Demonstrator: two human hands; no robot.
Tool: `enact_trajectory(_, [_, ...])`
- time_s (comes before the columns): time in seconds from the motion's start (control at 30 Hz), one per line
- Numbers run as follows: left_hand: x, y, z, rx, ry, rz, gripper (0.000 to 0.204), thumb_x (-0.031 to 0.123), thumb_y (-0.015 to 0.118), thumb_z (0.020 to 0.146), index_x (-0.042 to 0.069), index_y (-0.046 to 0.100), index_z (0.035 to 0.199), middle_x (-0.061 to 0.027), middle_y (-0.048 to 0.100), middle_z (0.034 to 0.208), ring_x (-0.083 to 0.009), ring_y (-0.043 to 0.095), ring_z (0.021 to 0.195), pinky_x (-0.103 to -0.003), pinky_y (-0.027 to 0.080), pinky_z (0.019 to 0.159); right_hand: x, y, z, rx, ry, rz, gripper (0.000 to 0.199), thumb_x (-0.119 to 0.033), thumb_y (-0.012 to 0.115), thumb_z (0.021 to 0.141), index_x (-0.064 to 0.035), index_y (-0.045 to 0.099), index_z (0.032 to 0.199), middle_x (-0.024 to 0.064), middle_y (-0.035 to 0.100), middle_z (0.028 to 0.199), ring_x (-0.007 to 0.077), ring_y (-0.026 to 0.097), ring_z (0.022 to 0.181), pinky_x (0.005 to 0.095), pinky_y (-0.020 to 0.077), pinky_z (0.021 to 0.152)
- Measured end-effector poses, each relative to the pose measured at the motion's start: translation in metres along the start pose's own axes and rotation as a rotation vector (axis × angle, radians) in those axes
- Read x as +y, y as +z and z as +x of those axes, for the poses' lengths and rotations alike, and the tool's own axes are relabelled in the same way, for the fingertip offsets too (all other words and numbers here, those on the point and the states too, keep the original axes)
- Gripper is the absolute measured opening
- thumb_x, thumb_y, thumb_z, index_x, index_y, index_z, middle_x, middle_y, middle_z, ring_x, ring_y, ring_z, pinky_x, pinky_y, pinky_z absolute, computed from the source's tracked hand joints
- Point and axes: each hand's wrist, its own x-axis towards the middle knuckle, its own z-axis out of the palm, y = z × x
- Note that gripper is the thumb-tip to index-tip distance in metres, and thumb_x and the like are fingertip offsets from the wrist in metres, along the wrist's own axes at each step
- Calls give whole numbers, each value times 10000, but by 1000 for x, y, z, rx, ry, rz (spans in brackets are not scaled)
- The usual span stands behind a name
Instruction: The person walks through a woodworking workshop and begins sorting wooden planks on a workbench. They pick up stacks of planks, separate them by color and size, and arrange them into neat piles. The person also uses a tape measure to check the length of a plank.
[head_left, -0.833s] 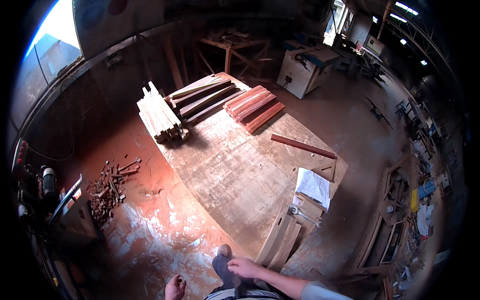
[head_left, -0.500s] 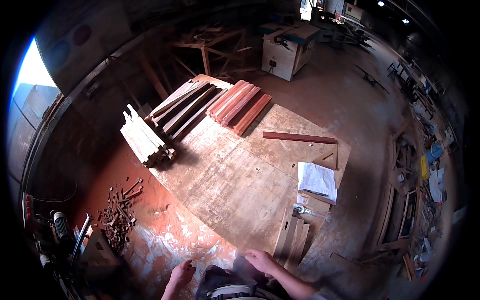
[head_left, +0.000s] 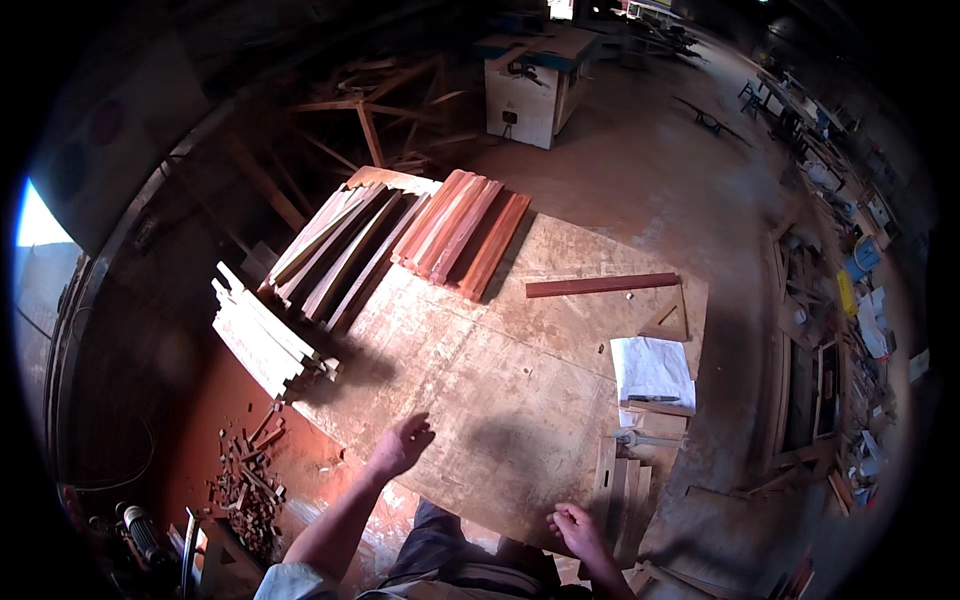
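Above the near left part of the wooden tabletop [head_left: 470,390], my left hand [head_left: 403,445] is held out with loosely bent fingers apart and nothing in them. My right hand [head_left: 580,530] hovers by the near edge, its fingers curled in and no object showing in them. Just right of it lie several short wooden strips [head_left: 622,500]. Beyond these are a metal wrench-like tool [head_left: 645,439] and a white paper sheet [head_left: 652,368] with a dark pen-like item on it. A dark red wooden strip [head_left: 600,286] lies farther back, close to a wooden triangle [head_left: 672,318].
Reddish strips [head_left: 460,230], dark strips [head_left: 345,245] and a pale bundle [head_left: 268,335] line the far left of the table. Offcuts [head_left: 245,480] are heaped on the floor at left. A white machine cabinet [head_left: 525,100] stands behind; a cluttered bench [head_left: 855,300] runs along the right.
I have come closer to the table. My left hand has risen forward from beside my body to over the tabletop; my right hand has shifted right, towards the short strips.
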Motion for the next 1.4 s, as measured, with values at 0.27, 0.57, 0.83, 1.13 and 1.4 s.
enact_trajectory(0.27, [-31,-124,251,293,147,-125,577,342,640,898,-39,498,1307,-230,619,1206,-299,617,1112,-372,483,938,-97,79,145,62,-80,-67,193,-111,534,966,9,587,1107,92,668,980,122,620,824,270,522,707])
enact_trajectory(0.57, [-77,-148,419,243,226,-109,646,378,700,848,-52,503,1287,-190,604,1241,-278,554,1195,-349,416,1015,-194,142,344,213,-235,-179,474,-240,613,921,8,495,1309,182,620,1215,232,605,1122,324,475,939])
enact_trajectory(0.83, [-78,-132,454,86,131,-117,458,216,723,841,-81,577,1158,-175,684,990,-202,648,928,-323,509,813,-240,166,423,325,-126,-69,757,-398,612,893,19,311,1448,261,433,1408,311,487,1276,376,393,1047])
enact_trajectory(1.13, [-27,-138,428,21,-54,-395,231,161,712,845,-23,646,967,-57,676,781,-104,624,676,-274,510,599,-269,160,430,197,58,118,883,-415,582,917,-20,71,1518,152,100,1593,256,177,1456,388,226,1149])
enact_trajectory(1.4, [-43,-116,398,154,-148,-101,503,410,717,745,18,654,1054,-172,698,964,-311,666,945,-386,506,843,-262,146,416,316,-9,-166,747,-517,517,903,63,419,1364,267,473,1377,338,454,1300,379,376,1042])
